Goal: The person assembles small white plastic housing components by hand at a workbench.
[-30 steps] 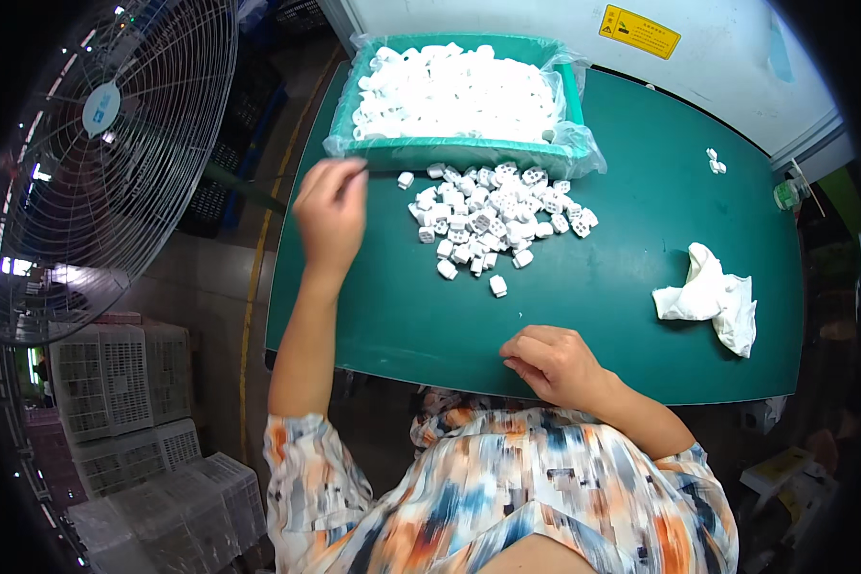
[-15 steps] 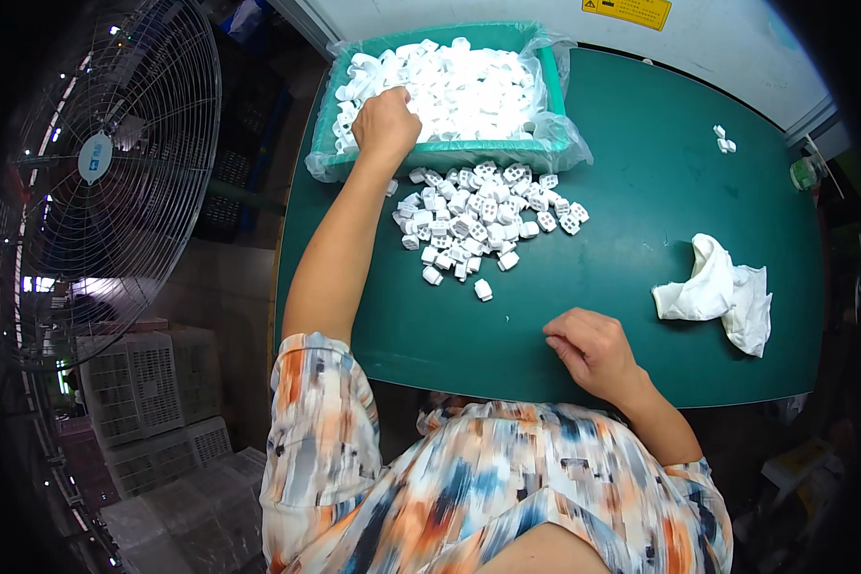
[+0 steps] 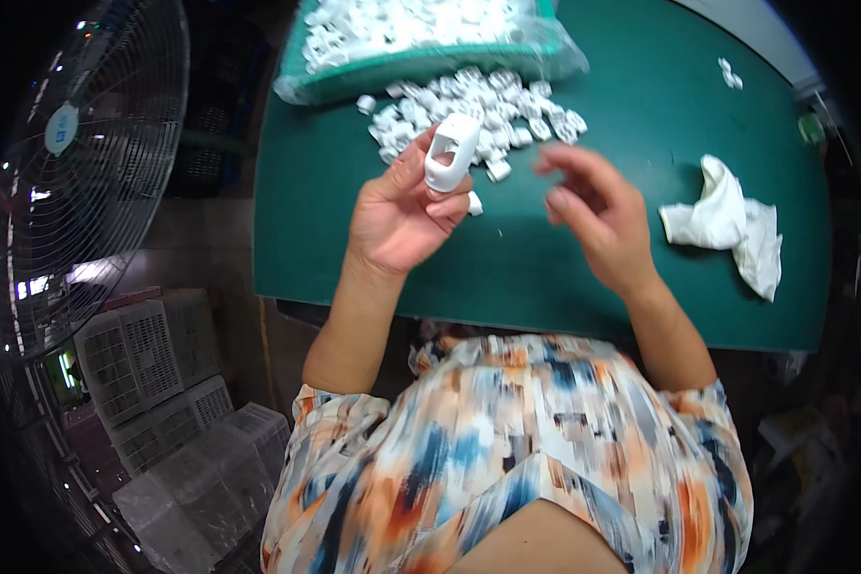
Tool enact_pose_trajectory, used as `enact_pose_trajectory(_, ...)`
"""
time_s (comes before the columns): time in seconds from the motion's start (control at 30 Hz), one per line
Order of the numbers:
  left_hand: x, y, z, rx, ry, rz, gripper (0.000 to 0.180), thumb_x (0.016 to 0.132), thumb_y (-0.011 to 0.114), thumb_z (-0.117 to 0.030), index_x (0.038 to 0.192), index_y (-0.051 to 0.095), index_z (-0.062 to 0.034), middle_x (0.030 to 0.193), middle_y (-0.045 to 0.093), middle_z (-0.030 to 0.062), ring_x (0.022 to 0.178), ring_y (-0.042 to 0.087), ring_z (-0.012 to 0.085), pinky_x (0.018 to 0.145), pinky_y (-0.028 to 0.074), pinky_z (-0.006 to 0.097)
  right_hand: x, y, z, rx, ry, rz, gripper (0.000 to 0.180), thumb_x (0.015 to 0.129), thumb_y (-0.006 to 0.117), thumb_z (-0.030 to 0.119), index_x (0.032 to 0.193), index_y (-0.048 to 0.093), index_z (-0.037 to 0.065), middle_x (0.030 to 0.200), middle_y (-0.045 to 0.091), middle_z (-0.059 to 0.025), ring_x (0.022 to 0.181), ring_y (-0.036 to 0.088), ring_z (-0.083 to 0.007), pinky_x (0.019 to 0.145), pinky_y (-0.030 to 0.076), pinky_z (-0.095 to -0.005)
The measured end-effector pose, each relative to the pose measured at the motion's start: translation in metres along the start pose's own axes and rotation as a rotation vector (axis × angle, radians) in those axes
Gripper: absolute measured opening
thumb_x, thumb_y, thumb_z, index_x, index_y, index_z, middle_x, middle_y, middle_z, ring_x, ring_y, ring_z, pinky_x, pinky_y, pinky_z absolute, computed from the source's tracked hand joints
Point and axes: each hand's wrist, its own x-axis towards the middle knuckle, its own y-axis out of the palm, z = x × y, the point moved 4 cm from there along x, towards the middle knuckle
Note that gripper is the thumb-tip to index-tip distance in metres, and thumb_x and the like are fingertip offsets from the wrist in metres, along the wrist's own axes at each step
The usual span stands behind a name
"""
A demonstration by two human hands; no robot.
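Observation:
My left hand (image 3: pixel 399 212) is raised over the near part of the green table (image 3: pixel 545 277) and holds a white plastic part (image 3: pixel 451 151) with an oval opening between thumb and fingers. My right hand (image 3: pixel 598 215) hovers just to its right, fingers apart and blurred, holding nothing. Beyond both hands lies a pile of small white plastic pieces (image 3: pixel 478 110). Behind the pile stands a green tray (image 3: pixel 421 59) lined with clear plastic and filled with more white parts.
A crumpled white cloth (image 3: pixel 727 225) lies on the table at the right. Two small white pieces (image 3: pixel 729 73) sit at the far right. A large standing fan (image 3: pixel 67 163) is at the left, with stacked plastic crates (image 3: pixel 153 373) on the floor below it.
My left hand came back from the tray toward me, now holding a white part. My right hand lifted off the table's near edge and rose beside it.

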Motion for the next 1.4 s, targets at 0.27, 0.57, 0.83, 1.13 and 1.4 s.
enact_pose_trajectory(0.27,-0.026,-0.02,0.052,-0.057,0.103,-0.173,0.038,0.088,0.062,-0.012,0.123,0.05,-0.005,0.101,0.057,0.0051,0.074,0.049,0.013,0.059,0.04,0.025,0.003,0.03,0.0,0.403,0.088,0.211,0.04,0.084,0.062,0.005,0.123,0.057,0.004,0.111,0.061,-0.0084,0.086,0.06,-0.0109,0.072,0.051,-0.0242)
enact_pose_trajectory(0.57,-0.04,-0.009,0.066,0.523,0.335,-0.31,0.023,0.084,0.058,0.006,0.106,0.051,0.006,0.099,0.063,0.0195,0.089,0.067,0.0266,0.081,0.057,0.032,-0.016,0.032,-0.022,0.489,0.156,0.248,0.043,0.086,0.064,0.01,0.127,0.053,0.0,0.109,0.062,-0.0073,0.094,0.06,-0.0123,0.081,0.05,-0.0267)
enact_pose_trajectory(0.83,-0.054,-0.011,0.059,0.63,0.348,-0.332,0.023,0.087,0.058,-0.001,0.108,0.051,0.0032,0.09,0.063,0.0139,0.075,0.065,0.02,0.065,0.054,0.026,-0.017,0.031,-0.028,0.635,0.355,0.427,0.041,0.086,0.062,0.01,0.125,0.056,-0.001,0.109,0.063,-0.0078,0.091,0.058,-0.0113,0.076,0.048,-0.0257)
enact_pose_trajectory(1.13,-0.067,-0.029,0.05,1.056,0.41,-0.335,0.024,0.082,0.067,0.0,0.104,0.06,0.0054,0.096,0.061,0.0093,0.083,0.061,0.0129,0.074,0.051,0.024,-0.026,0.038,-0.047,0.433,0.493,0.498,0.03,0.079,0.071,0.006,0.107,0.062,-0.003,0.095,0.066,-0.005,0.084,0.062,-0.0102,0.075,0.05,-0.0231)
enact_pose_trajectory(1.4,-0.078,-0.054,0.027,0.823,0.655,-0.524,0.025,0.084,0.066,-0.003,0.106,0.059,0.0048,0.097,0.064,0.0124,0.082,0.063,0.0166,0.071,0.054,0.029,0.041,0.006,-0.042,-0.43,-0.124,-0.1,0.01,0.081,0.065,0.01,0.081,0.067,0.001,0.073,0.065,-0.0092,0.063,0.061,-0.0187,0.058,0.049,-0.0316)
